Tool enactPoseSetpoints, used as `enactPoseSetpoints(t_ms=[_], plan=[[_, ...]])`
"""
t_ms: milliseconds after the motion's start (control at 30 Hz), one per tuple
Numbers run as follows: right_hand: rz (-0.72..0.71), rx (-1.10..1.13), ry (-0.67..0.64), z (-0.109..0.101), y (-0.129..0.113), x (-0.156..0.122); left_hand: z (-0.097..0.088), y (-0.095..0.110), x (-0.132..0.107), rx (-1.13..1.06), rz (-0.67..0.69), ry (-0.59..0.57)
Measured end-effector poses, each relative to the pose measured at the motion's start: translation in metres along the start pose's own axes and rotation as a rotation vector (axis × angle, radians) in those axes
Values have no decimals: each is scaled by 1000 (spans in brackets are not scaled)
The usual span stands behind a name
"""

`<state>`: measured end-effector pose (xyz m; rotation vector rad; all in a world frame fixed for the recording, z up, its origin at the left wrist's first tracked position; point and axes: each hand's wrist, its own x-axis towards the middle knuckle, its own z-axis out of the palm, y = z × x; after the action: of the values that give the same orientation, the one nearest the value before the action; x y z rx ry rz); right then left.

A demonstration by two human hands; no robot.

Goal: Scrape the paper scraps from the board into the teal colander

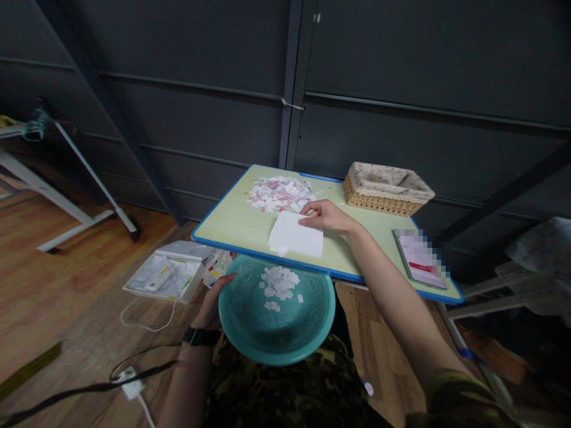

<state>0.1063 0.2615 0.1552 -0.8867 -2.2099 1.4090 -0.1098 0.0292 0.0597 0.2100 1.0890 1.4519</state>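
Dark wall panels (200,47) right across the back, and in front of them the pale green table (232,214) with its blue edge. Just this side of it, below the front edge, here's the green colander (236,315), and the left hand (214,300) has it by the left rim, partly closed around it, some fingers hidden from us. On the table's far right sits the wicker basket (383,202), cloth-lined. Over to the far left, a broad heap of paper bits (281,193), white with flecks of pink and red! Near the right edge lies a tablet (417,264). Now the white card (298,235), down on the table between heap and front edge, and the right hand (325,215) is on its upper right corner, thumb and fingers nearly together, pinching it. Smallest of all: a few loose scraps (279,250) at the card's front left corner, and more white pieces (280,282) inside the colander.
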Motion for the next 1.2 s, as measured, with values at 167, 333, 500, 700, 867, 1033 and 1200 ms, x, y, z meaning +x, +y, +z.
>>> enactPoseSetpoints(t_ms=[167, 333, 500, 700, 867, 1033, 1200], plan=[[12, 84, -91, 5, -2, -1, 1, 0, 1, -12, 28, 13], [-27, 113, 128, -14, 3, -1, -1, -1, 1, -1, 5, 28], [-42, -61, 455, -56, 19, -6, 1, -1, 0, -15, 1, 23], [-4, -216, 452, -70, 25, -11, -4, -4, 4, -15, -37, 31], [16, -177, 397, -65, 22, -10, -6, -4, 5, -20, -36, 46], [27, -145, 321, -63, 20, -13, -3, -2, 3, -24, -61, 26], [46, -70, 330, -62, 15, -17, -4, -3, 3, -22, -49, 13]])
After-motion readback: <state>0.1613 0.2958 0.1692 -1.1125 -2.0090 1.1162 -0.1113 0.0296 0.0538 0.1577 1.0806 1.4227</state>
